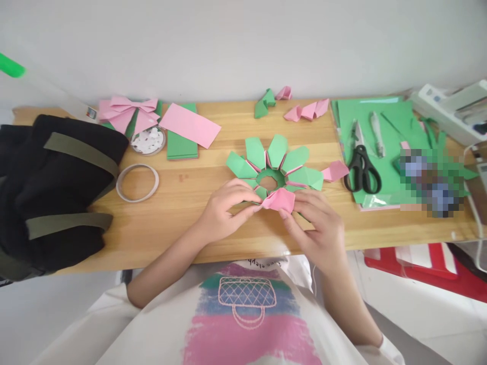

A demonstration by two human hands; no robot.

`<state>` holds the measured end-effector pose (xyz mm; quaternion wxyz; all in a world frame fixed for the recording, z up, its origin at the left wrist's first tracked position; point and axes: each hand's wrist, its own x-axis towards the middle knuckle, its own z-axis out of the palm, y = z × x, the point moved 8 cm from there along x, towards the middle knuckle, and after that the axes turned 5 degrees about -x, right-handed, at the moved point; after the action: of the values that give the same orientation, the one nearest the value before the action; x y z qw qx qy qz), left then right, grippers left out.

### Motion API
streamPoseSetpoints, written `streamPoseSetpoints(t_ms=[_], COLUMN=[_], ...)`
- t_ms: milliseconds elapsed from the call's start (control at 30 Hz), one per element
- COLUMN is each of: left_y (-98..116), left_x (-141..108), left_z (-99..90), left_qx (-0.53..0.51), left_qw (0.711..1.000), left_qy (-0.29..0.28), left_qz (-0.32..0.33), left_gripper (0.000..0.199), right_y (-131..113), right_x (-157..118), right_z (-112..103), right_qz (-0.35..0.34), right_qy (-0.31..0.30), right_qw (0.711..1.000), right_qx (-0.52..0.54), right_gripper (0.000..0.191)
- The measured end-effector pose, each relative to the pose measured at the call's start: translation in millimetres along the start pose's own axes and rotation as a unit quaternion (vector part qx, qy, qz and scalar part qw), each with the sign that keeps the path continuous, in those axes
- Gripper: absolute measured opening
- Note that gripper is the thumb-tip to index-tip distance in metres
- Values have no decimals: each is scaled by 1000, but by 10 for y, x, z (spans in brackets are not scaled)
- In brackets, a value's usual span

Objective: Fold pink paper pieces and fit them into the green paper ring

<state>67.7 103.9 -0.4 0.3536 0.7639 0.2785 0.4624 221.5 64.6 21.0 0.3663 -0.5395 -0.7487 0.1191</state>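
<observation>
A pink folded paper piece (280, 201) is held in front of me between both hands. My left hand (232, 205) pinches its narrow left tip between thumb and fingers. My right hand (317, 220) grips its wider right end, thumb in front and fingers behind. Just beyond lies a ring of green folded paper petals (277, 152) with pink edges between them and a round hole in the middle. My fingers hide the ring's near side. Another pink folded piece (335, 171) lies at the ring's right, close to the scissors.
Black-handled scissors (363, 167) and a cutter (376, 133) lie on green paper sheets (344, 114). Loose pink folds (308, 110) and green folds (265, 104) sit at the back. Leftward are pink paper (190, 124), a tape roll (120, 185) and a black bag (64, 203).
</observation>
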Motion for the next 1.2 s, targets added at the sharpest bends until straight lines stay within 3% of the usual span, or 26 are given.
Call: streamPoseSetpoints(t_ms=[800, 1200], left_y=[-18, -4], left_x=[-5, -12], left_z=[0, 39], left_qx=[8, 16], left_qw=[1000, 1000], left_qy=[4, -17], left_qz=[-10, -14], left_gripper=[6, 4], right_y=[-7, -21], right_x=[6, -21], right_z=[-16, 17], right_qz=[8, -7], right_qy=[-8, -16], right_qw=[1000, 999], right_qx=[12, -47], right_gripper=[5, 4])
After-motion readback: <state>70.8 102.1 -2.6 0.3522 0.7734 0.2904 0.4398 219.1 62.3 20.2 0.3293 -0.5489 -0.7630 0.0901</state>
